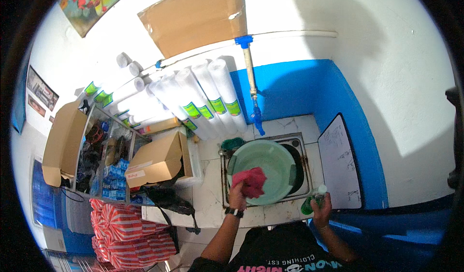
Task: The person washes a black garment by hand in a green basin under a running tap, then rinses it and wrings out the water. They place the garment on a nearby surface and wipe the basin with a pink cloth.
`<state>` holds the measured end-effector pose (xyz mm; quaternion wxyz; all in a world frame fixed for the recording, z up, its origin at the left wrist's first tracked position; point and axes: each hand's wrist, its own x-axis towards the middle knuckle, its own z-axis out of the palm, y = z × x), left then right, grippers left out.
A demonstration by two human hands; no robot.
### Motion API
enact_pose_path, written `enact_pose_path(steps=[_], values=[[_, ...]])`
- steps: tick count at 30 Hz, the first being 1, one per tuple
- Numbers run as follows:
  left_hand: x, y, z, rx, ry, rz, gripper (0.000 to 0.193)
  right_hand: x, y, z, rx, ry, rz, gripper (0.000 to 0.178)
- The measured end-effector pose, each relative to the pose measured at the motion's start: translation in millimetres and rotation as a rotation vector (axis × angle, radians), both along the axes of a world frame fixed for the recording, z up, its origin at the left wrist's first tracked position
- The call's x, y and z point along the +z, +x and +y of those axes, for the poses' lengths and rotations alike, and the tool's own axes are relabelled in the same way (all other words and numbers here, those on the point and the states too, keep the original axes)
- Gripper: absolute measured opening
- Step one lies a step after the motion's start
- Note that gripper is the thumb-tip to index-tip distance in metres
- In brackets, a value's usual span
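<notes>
My left hand (236, 198), a dark watch on its wrist, is closed around a crumpled dark pink cloth (251, 181). It holds the cloth over the near left side of a pale green plastic basin (273, 163), which rests on a metal sink (298, 139). Right of the basin, at the counter's near edge, my right hand (321, 213) grips a small clear bottle (307, 206) of green liquid with a white cap. Above the basin's far rim hangs a blue tap (257, 120) on a wall pipe.
Behind the sink's left corner lies a green scrubber (233, 143). White rolls (224, 93) lean on the wall. Left are an open cardboard box (157, 158), a black bag (169, 202) and red-striped bundles (123, 223). A whiteboard (340, 165) leans at the right.
</notes>
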<state>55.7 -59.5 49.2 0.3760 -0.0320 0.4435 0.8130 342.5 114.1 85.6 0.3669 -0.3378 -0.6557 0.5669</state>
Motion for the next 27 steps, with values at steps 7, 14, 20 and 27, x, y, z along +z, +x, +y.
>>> enact_pose_path(steps=[7,14,20,27], values=[[32.3,27.3,-175.9,0.384,0.076,0.028,0.022,9.0,-34.6,-24.1,0.170,-0.009,0.045,0.034],[-3.4,88.0,-292.1,0.671,-0.317,0.068,0.027,22.4,-70.6,-103.2,0.398,0.002,0.093,0.034],[-40.2,172.5,-410.0,0.747,-0.326,0.069,0.041,52.8,-85.9,-193.9,0.396,-0.007,0.169,0.047],[-57.4,291.7,-545.6,0.298,-1.552,0.007,0.047,78.1,-134.4,-292.9,1.120,-0.036,0.164,0.056]])
